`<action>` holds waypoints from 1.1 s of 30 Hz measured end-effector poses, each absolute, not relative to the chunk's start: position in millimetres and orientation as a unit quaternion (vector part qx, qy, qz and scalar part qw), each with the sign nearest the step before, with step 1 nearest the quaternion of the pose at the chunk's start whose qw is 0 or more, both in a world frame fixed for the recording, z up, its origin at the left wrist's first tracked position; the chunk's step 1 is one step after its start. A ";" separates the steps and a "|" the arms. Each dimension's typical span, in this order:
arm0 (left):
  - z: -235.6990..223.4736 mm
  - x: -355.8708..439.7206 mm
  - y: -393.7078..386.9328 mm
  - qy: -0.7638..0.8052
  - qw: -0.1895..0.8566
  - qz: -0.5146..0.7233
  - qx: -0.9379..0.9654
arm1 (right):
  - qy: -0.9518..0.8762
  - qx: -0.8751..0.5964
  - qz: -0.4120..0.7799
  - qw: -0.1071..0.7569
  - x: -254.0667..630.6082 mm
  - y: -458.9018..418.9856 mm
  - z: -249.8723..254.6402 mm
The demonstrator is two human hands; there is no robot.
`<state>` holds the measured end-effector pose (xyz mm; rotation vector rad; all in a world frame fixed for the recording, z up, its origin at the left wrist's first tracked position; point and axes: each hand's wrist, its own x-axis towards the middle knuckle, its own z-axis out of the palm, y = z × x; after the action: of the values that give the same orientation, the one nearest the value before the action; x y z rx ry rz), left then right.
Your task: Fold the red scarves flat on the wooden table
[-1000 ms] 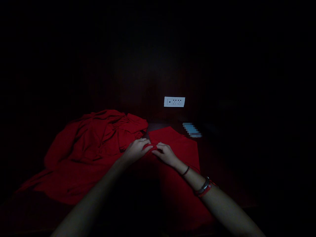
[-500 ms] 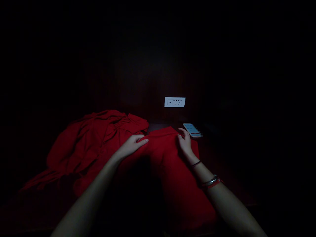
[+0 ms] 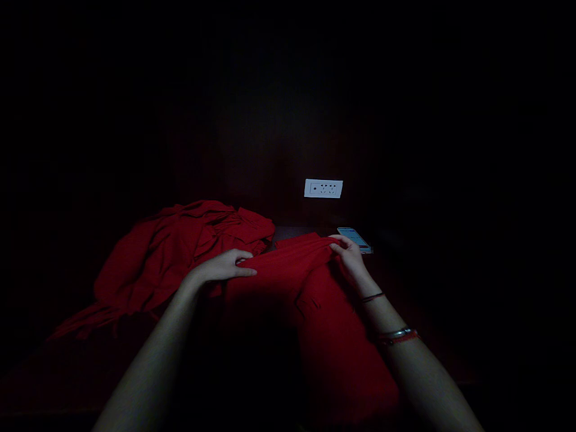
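The scene is very dark. A long red cloth [image 3: 288,270] lies in front of me and runs toward the camera. My left hand [image 3: 222,267] pinches its upper left edge, fingers closed on the fabric. My right hand [image 3: 351,258] grips the upper right corner, which is lifted a little and bunched. I wear bracelets on the right wrist. A crumpled heap of more red cloth [image 3: 175,252] lies to the left, beside my left hand.
A phone with a lit screen [image 3: 354,239] lies just beyond my right hand. A white wall socket plate [image 3: 323,188] sits on the dark wall behind. Everything else around is in darkness.
My hands have moved apart from the middle of the cloth's top edge to its two ends. The top edge is now lifted and wrinkled.
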<state>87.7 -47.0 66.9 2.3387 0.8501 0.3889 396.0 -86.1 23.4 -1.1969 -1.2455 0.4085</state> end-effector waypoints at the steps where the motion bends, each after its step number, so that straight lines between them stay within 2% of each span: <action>1: 65.8 87.4 -44.2 0.329 0.301 0.160 0.881 | -0.495 -0.537 0.181 0.658 404.9 -84.3 23.6; 3: 61.7 94.3 -42.0 0.334 0.288 0.196 0.876 | -0.451 -0.563 0.131 0.680 411.9 -86.4 25.6; 5: 56.7 108.0 -44.7 0.329 0.276 0.242 0.870 | -0.505 -0.563 0.036 0.653 402.2 -95.4 29.9; 7: 52.4 123.0 -51.2 0.307 0.268 0.277 0.870 | -0.631 -0.521 -0.027 0.575 379.3 -107.8 33.9; 11: 48.2 139.7 -64.5 0.234 0.282 0.289 0.885 | -0.819 -0.435 0.027 0.372 329.9 -123.8 29.5; 13: 48.2 139.1 -65.7 0.215 0.301 0.271 0.889 | -0.846 -0.422 0.048 0.323 321.0 -123.4 25.3; 15: 48.9 134.1 -62.1 0.225 0.317 0.247 0.887 | -0.831 -0.433 0.056 0.346 327.6 -119.2 25.6; 19: 48.3 121.6 -48.3 0.298 0.345 0.252 0.854 | -0.676 -0.509 0.062 0.530 374.4 -110.0 39.2; 21: 45.4 119.6 -42.7 0.316 0.363 0.267 0.835 | -0.573 -0.572 0.019 0.586 402.1 -108.6 44.9; 24: 37.6 123.9 -38.6 0.314 0.364 0.269 0.834 | -0.458 -0.664 -0.111 0.580 429.4 -111.4 47.7; 26: 30.6 129.8 -38.0 0.314 0.331 0.260 0.851 | -0.445 -0.675 -0.188 0.558 431.6 -114.5 47.8; 29: 19.1 138.7 -38.6 0.315 0.227 0.245 0.888 | -0.582 -0.632 -0.188 0.476 413.8 -117.4 46.0; 33: 6.2 147.1 -40.5 0.285 0.104 0.251 0.919 | -0.767 -0.600 -0.053 0.220 381.5 -117.8 35.7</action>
<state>147.1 -40.5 6.2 2.7111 0.8395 0.7397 381.5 -117.8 35.7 -1.6588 -2.1217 -0.1467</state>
